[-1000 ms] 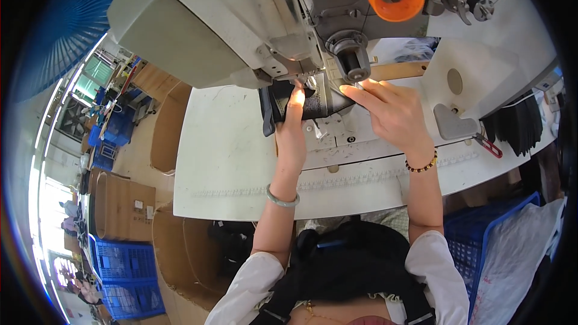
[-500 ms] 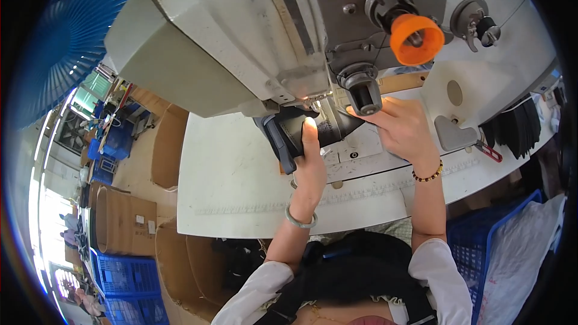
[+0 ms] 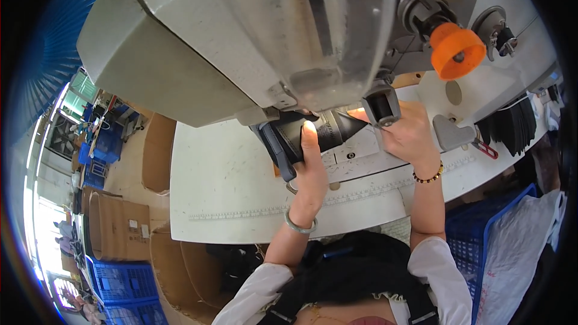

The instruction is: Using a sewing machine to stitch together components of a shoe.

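Note:
A black fabric piece [image 3: 331,132] with a thick dark strap [image 3: 278,153] lies under the head of a sewing machine [image 3: 198,48]. My left hand [image 3: 311,171] grips its left part, thumb on top and pointing away from me, fingers hidden beneath. At the piece's pointed right end, my right hand [image 3: 412,135] is closed on the edge, its fingertips partly behind a dark round machine part [image 3: 382,107]. The machine head hides the needle area.
An orange cone-shaped knob [image 3: 457,54] juts from the machine. A printed ruler runs along the white table [image 3: 223,174]. Red-handled snips [image 3: 485,149] and a stack of black pieces [image 3: 512,123] sit at right. Cardboard boxes [image 3: 120,222] and blue crates [image 3: 126,283] stand left.
The machine head looms larger and its knob sits further right in view, as my head has shifted. Both hands keep hold of the black fabric piece, which shows slightly more around its middle.

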Demonstrator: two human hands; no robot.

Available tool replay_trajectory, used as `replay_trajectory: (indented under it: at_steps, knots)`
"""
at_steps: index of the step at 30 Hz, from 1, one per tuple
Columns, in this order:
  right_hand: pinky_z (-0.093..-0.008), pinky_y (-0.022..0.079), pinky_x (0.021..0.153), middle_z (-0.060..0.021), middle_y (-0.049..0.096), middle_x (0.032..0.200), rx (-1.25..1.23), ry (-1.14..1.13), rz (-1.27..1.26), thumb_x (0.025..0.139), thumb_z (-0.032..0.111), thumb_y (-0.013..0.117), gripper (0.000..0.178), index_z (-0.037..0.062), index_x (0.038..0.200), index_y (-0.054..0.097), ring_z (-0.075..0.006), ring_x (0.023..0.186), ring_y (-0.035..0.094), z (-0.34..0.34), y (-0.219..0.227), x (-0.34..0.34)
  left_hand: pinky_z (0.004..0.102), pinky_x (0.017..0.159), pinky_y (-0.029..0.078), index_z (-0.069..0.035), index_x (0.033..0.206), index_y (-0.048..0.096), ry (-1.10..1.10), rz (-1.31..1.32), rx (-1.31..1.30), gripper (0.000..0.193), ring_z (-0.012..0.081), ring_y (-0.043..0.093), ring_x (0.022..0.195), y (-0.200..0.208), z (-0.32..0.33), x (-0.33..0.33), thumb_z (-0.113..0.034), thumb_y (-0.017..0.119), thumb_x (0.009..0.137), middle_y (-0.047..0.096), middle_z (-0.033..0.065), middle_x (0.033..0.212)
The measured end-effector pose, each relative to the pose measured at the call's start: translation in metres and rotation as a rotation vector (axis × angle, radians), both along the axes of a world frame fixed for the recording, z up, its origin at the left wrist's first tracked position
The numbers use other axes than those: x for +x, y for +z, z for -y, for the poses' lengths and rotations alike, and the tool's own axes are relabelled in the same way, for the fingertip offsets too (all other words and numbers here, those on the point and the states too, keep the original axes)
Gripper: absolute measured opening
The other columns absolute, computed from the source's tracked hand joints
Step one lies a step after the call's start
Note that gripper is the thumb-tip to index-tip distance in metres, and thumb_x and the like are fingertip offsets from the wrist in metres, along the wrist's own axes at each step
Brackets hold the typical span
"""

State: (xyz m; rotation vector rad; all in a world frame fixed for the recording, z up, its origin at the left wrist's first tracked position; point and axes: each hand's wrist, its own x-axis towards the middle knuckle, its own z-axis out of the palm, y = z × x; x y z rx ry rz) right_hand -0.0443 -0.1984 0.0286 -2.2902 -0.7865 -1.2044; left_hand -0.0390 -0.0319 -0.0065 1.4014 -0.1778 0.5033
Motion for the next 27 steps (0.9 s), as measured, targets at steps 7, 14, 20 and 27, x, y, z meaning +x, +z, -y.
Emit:
replay_trajectory:
  at_steps: [7,14,20,27]
  knots:
    - [-0.0251,0.045,0.047,-0.0027,0.064,0.085,0.000,-0.027,0.006,0.064,-0.002,0.056,0.032,0.0159,0.089,0.065,-0.0126,0.063,0.059,-0.0006,0.0004,-0.0014,0.0176,0.054,0.031,-0.005,0.092,0.054,0.009,-0.032,-0.023,0.023,0.0027,0.039,0.065,-0.0004,-0.0006,0.0014,-0.027,0.050,0.088,0.049,-0.0042,0.081]
    - [-0.0249,0.045,0.047,-0.0025,0.064,0.086,-0.013,-0.019,0.008,0.064,-0.001,0.056,0.032,0.0164,0.089,0.065,-0.0120,0.063,0.059,0.0001,-0.0001,0.0000,0.0173,0.056,0.033,-0.005,0.089,0.055,-0.016,-0.081,-0.006,0.023,0.0026,0.041,0.067,0.0009,-0.0041,0.0008,-0.027,0.051,0.087,0.050,-0.0042,0.081]
    - [-0.0252,0.045,0.048,-0.0040,0.064,0.088,0.025,0.007,-0.019,0.064,-0.003,0.056,0.033,0.0165,0.089,0.065,-0.0139,0.065,0.060,0.0009,-0.0007,0.0016,0.0182,0.065,0.037,-0.004,0.093,0.055,-0.042,-0.014,-0.055,0.026,0.0046,0.045,0.073,0.0042,-0.0004,0.0002,-0.029,0.052,0.087,0.052,-0.0031,0.085]
    - [-0.0259,0.045,0.050,-0.0059,0.064,0.089,0.067,0.027,-0.032,0.063,-0.005,0.055,0.034,0.0145,0.090,0.064,-0.0159,0.066,0.061,0.0002,-0.0031,0.0013,0.0253,0.073,0.040,0.002,0.100,0.051,-0.105,-0.060,0.002,0.027,0.0105,0.045,0.079,0.0044,-0.0048,-0.0044,-0.022,0.044,0.091,0.050,0.0018,0.090]
